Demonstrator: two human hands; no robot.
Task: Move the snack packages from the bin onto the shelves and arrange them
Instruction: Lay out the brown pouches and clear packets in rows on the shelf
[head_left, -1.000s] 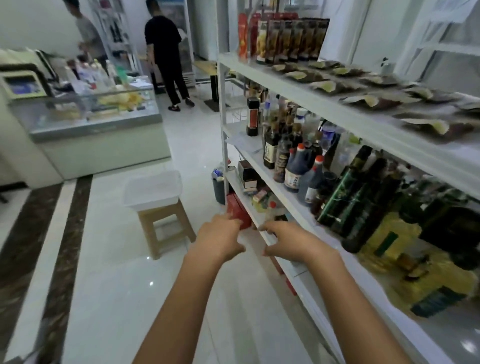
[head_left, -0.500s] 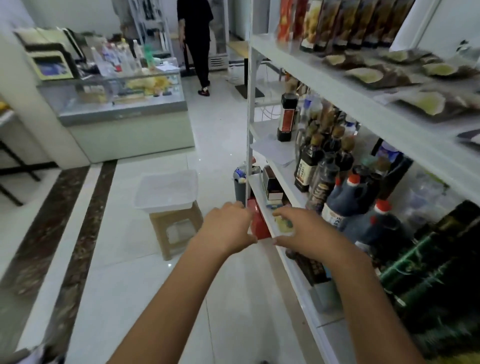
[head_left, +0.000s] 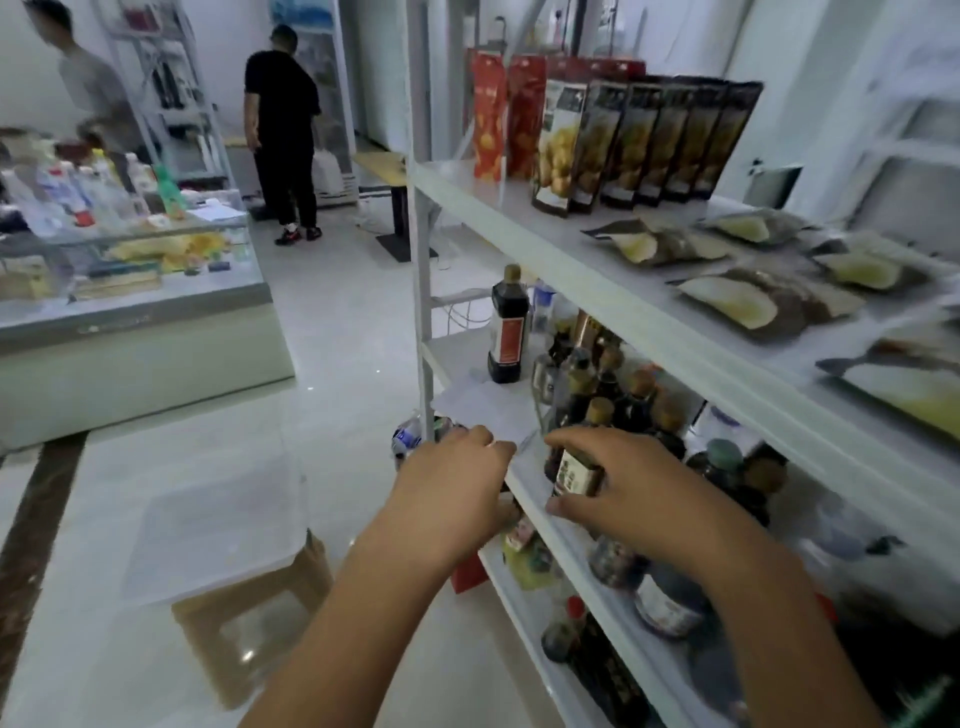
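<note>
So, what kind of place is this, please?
Probably a small grocery shop: white shelves carry rows of snack packages, dark sauce bottles crowd the shelf below, and a glass display counter stands to the left.

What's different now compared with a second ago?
Both hands moved up and forward to the middle shelf. The right hand now curls round a small labelled bottle; before, it looked empty. The left hand is by the white paper. The bin on the stool and the snack packages stayed put.
</note>
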